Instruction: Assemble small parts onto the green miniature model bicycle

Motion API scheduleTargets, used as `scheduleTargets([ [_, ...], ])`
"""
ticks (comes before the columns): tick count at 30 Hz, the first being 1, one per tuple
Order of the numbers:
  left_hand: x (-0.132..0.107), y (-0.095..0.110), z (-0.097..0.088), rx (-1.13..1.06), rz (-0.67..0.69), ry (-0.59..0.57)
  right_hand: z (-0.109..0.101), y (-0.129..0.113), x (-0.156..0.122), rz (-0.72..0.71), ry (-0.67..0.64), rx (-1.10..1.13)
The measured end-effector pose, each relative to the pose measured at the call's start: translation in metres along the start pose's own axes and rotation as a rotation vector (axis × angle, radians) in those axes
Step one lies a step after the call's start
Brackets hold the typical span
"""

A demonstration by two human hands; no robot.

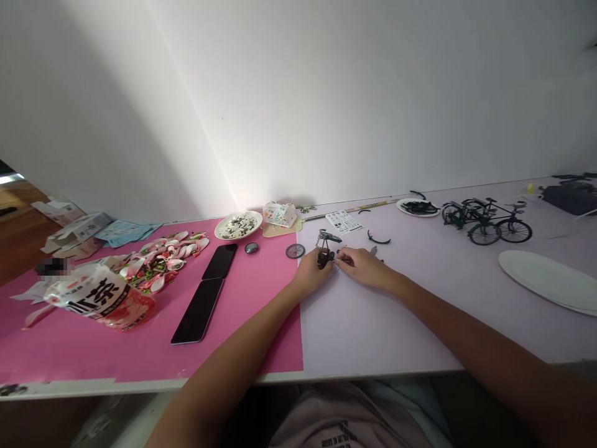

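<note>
Near the middle of the table, my left hand is closed around a partly built dark model bicycle; part of it sticks up above my fingers. Close beside it on the right, the fingertips of my right hand are pinched together near the model's lower part. What they hold, if anything, is too small to make out. A loose spoked wheel lies just left of my hands. Beyond my right hand rests a curved black part. Behind the model lies a printed sheet.
Built model bicycles stand at the right, near a plate of black parts and a white oval plate. Leftward are a phone, a bowl, a plastic bag, pink-white pieces and boxes.
</note>
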State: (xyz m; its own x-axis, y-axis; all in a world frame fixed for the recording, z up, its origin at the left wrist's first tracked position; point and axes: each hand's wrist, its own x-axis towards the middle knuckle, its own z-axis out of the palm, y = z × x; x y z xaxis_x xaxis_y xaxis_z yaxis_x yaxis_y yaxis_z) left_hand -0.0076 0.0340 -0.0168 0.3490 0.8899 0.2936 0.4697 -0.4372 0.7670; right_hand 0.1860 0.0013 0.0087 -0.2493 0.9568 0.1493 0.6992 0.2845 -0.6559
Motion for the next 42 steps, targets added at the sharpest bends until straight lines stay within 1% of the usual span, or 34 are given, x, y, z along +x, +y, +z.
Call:
scheduleTargets([
  [13,-0.0017,0.0066,-0.0019,0.028,0.010,0.005,-0.0007,0.0014,0.0001,-0.007,-0.021,-0.003],
  [33,-0.0009,0.0040,-0.0007,0.010,0.012,0.007,0.0001,0.0028,0.0006,-0.033,-0.060,-0.052],
  [42,-0.0014,0.0061,-0.0016,0.021,0.009,0.001,-0.0003,0.0026,0.0007,-0.043,-0.082,-0.059],
])
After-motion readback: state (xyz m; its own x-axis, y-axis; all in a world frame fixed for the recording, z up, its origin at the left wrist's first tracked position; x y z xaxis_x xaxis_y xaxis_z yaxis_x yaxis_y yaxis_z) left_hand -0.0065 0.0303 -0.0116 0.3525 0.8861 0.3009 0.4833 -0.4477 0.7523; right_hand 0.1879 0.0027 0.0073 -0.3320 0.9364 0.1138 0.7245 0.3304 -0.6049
